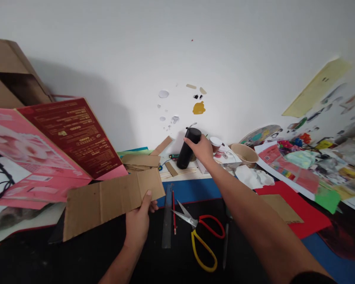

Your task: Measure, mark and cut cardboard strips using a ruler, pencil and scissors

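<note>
My left hand (139, 221) grips a long strip of brown cardboard (112, 199) near its right end, thumb on top. Farther back, by the wall, my right hand (201, 148) is wrapped around a black cylindrical bottle (187, 152) with a loop on its lid. The bottle leans slightly. Whether its base touches the table I cannot tell. Between my arms lie open scissors (192, 221) with one red and one yellow handle, a red pencil (174, 213) and a clear ruler (167, 217) on a black mat.
A pink and dark red box (73, 138) stands at the left, with more cardboard pieces (142, 160) beside it. At the right are a round tan bowl (244, 154), crumpled white tissue (253, 176), red sheet (310, 215) and craft scraps. A slim dark tool (225, 246) lies beside the scissors.
</note>
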{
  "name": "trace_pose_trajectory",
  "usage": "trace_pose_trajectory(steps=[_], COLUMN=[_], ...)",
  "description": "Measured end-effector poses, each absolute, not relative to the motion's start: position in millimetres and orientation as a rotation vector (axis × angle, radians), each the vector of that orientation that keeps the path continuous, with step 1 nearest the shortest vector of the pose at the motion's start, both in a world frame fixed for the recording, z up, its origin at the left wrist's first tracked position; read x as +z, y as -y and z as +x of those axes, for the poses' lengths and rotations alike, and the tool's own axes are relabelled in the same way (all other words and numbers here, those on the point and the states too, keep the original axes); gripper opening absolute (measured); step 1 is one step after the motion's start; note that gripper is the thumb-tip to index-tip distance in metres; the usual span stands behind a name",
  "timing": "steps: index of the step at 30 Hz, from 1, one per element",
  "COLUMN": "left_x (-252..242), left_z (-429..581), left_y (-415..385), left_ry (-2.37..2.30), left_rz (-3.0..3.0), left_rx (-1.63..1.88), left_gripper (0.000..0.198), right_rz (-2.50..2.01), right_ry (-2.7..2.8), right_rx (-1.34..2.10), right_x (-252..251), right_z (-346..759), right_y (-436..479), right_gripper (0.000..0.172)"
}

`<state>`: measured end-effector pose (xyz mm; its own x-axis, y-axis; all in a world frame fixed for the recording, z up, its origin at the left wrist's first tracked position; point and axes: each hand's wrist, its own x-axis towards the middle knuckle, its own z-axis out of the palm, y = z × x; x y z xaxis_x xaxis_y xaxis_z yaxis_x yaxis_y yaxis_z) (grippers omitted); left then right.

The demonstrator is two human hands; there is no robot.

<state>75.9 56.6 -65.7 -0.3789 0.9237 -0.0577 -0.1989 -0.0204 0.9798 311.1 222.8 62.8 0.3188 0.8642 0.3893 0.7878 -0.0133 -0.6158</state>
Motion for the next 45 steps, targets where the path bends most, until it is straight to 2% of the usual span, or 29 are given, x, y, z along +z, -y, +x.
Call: trace_pose_trajectory(steps=[5, 22, 45], left_x=[-64, -60, -61], left_z=[78, 82, 82], left_y=[-55, -54, -53], left_ry=[-1.339, -1.348, -1.338], left_rz=[0.827, 0.815, 0.829], left_rx=[1.546, 1.509, 1.498], left_gripper=[0.046, 0.049, 0.048], right_rz=[-1.788, -1.736, -1.663], right_ry=[1.443, 1.530, 1.543], right_rx=[0.077, 0.013, 0.006], right_x=[59, 64, 52], right_z=[317, 332, 305], right_y=[-219, -197, -227], right_gripper=[0.051, 0.046, 0.051])
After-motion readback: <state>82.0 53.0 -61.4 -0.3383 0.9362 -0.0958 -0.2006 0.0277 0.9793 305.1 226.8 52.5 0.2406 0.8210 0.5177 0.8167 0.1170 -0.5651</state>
